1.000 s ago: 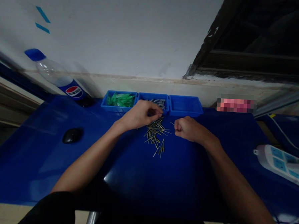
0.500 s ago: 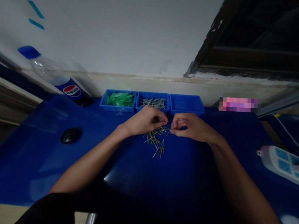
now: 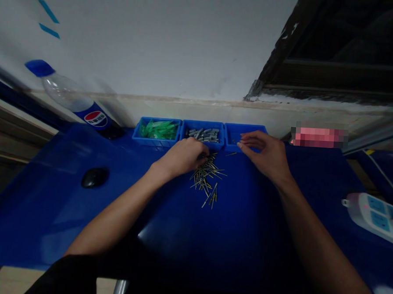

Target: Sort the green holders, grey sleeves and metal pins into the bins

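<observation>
A loose pile of thin metal pins, silver and brass-coloured, lies on the blue table. My left hand rests at the pile's upper left edge with its fingers curled together; whatever they pinch is hidden. Over the front edge of the right blue bin is my right hand, its thumb and fingers apart and nothing visible between them. One single pin lies on the table just in front of that bin. Tiny marks show on the bin's floor, too small to name.
Beside it stand a middle bin of grey metal pieces and a left bin of green plastic pieces. A cola bottle and black mouse are on the left. At the right edge lies a white power strip.
My right hand has moved up from the pile to the right bin, and its fingers have opened. My left hand has shifted slightly down and left onto the pile. A lone pin now shows near the bin.
</observation>
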`<state>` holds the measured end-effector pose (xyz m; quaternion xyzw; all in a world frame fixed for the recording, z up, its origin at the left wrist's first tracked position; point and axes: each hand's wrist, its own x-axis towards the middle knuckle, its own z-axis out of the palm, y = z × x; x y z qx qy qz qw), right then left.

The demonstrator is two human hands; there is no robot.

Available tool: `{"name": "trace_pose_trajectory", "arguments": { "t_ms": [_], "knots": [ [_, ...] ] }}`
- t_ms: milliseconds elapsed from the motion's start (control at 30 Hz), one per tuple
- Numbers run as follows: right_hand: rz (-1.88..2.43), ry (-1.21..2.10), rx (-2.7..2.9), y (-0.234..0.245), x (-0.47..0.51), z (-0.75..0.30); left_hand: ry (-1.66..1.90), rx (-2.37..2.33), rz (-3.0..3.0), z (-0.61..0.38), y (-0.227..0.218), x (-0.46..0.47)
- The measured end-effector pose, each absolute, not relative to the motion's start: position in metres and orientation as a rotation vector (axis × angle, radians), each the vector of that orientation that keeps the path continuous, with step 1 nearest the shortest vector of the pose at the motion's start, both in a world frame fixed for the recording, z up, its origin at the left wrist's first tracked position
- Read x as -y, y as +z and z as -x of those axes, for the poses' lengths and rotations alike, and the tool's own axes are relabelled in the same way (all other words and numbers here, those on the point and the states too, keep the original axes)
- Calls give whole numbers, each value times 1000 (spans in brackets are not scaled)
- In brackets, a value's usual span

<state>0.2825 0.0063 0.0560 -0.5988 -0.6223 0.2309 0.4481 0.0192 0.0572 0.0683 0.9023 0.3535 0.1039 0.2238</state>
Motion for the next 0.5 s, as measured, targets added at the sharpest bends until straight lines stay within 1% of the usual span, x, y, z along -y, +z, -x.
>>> {"name": "trace_pose_trajectory", "arguments": {
  "t_ms": [100, 200, 333, 400, 500],
  "knots": [
    [1544, 532, 1759, 55, -3, -286, 109, -1088, -2547, -15, 72, -54],
    [1617, 538, 2103, 53, 0, -288, -71, -1245, -2580, -16, 81, -48],
    [1831, 369, 2417, 47, 3, -283, -405, -1438, -2585, -16, 90, -39],
    [1901, 293, 2464, 43, 2, -279, -447, -1441, -2564, -14, 90, -38],
    [1929, 250, 2462, 38, 0, -278, -405, -1391, -2550, -13, 84, -38]
  ]
}}
